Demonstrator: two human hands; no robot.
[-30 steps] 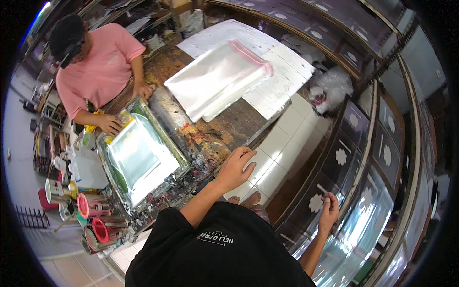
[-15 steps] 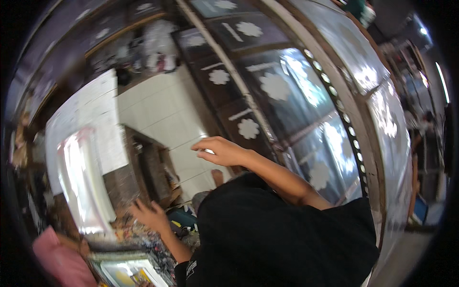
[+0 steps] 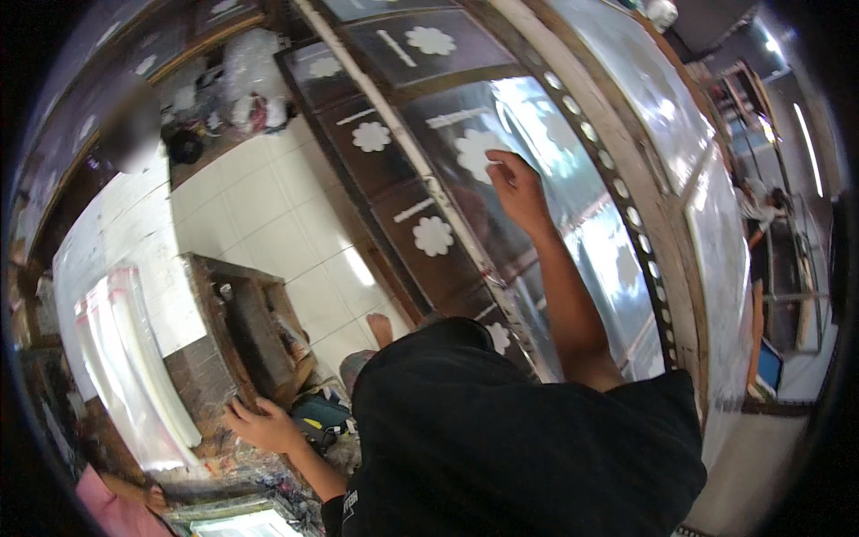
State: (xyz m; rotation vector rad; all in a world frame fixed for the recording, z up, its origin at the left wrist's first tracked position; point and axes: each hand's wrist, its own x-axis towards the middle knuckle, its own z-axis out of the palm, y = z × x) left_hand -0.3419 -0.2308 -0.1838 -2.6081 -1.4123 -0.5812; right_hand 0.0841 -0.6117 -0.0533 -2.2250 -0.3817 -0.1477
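The right hand (image 3: 514,190) is reaching up to a glossy clear film sheet (image 3: 573,215) on the long drying rack, fingertips pinching at its upper edge, though glare blurs the grip. The left hand (image 3: 259,423) is resting with fingers spread loosely on the paint-smeared wooden worktable (image 3: 242,322), left of the sheet across the white tiled floor (image 3: 268,215).

Co-worker's pink sleeve (image 3: 107,501) cut off at lower left edge; right hand's (image 3: 514,188) fingertip contact unclear.

A loose black short-sleeved shirt (image 3: 519,438), forearms bare.
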